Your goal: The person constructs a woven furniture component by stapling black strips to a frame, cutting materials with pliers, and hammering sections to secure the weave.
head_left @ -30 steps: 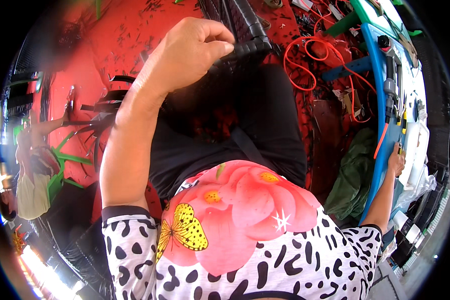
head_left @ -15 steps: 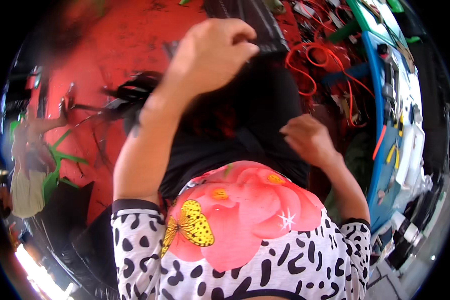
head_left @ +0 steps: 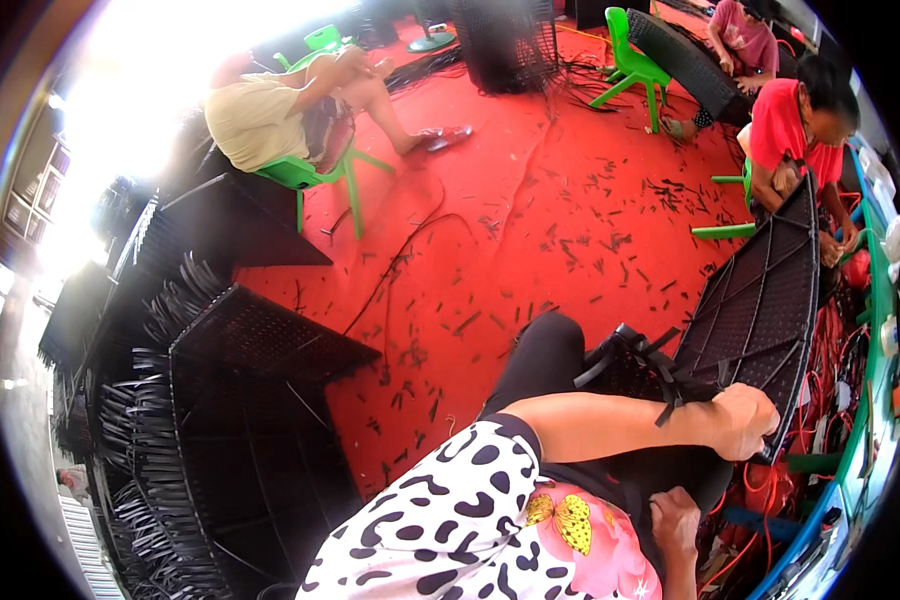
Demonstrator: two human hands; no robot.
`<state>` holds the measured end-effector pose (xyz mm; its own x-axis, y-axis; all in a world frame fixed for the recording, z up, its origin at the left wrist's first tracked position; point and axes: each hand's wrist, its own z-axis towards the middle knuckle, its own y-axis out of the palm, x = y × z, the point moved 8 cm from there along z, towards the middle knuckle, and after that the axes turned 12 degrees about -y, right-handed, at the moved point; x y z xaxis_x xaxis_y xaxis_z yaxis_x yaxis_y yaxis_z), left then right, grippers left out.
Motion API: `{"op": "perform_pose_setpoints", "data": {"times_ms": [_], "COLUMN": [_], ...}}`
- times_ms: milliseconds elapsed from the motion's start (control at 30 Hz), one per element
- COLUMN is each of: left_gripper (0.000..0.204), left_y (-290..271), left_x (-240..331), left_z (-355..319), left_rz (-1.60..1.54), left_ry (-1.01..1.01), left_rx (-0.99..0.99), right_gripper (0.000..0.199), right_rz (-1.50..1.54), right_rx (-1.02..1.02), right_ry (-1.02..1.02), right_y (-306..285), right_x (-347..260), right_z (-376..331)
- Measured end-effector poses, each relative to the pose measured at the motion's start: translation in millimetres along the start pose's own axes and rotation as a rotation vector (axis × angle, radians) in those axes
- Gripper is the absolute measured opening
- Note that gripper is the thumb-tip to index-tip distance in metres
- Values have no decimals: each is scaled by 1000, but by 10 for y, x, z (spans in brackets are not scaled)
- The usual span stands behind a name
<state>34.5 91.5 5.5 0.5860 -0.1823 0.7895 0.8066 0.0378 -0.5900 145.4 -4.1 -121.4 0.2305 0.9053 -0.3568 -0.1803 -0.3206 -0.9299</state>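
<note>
My left hand [head_left: 742,422] is closed at the lower end of a long black woven panel [head_left: 745,310]; whatever its fingers hold is hidden. Loose black strips [head_left: 650,365] stick out beside my left forearm, above my dark trouser leg. Lower down, close to my body, my right hand [head_left: 676,520] has curled fingers against dark material, and their tips are out of sight.
Black woven frames with strip ends [head_left: 260,340] stand at left. Black scraps litter the red floor [head_left: 530,220]. A person sits on a green chair [head_left: 305,172]; another in red [head_left: 795,130] works beside the panel. Orange tubing [head_left: 765,520] and a blue-green table edge [head_left: 875,430] lie right.
The view has swung left and up, bringing the floor, people and black frames into sight. My left hand now appears farther right at the panel's end; my right hand stays low near my body.
</note>
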Motion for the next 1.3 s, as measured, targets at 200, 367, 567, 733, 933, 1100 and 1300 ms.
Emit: {"op": "perform_pose_setpoints", "data": {"times_ms": [200,367,567,733,933,1100,1300], "left_gripper": [18,24,36,40,32,35,33], "left_y": [-13,-71,-90,-342,-455,-483,-481], "left_x": [-61,31,151,172,-272,-240,-131], "left_z": [78,24,-20,-69,15,-84,-116], "left_rz": [-34,-64,-133,-136,-702,-646,-649], "left_ry": [44,78,162,151,-34,33,71], "left_rx": [17,40,82,214,264,282,260], "right_gripper": [11,12,32,26,19,29,57], "right_rz": [-73,-163,2,-22,39,-233,237], "right_rx": [205,86,504,700,833,615,661], "right_ry": [370,507,534,523,182,36,222], "right_y": [-497,-453,-662,-1340,-1937,-1872,-1681], "right_x": [622,914,841,531,148,-62,255], "right_z": [-590,-1170,-1236,-640,120,531,587]}}
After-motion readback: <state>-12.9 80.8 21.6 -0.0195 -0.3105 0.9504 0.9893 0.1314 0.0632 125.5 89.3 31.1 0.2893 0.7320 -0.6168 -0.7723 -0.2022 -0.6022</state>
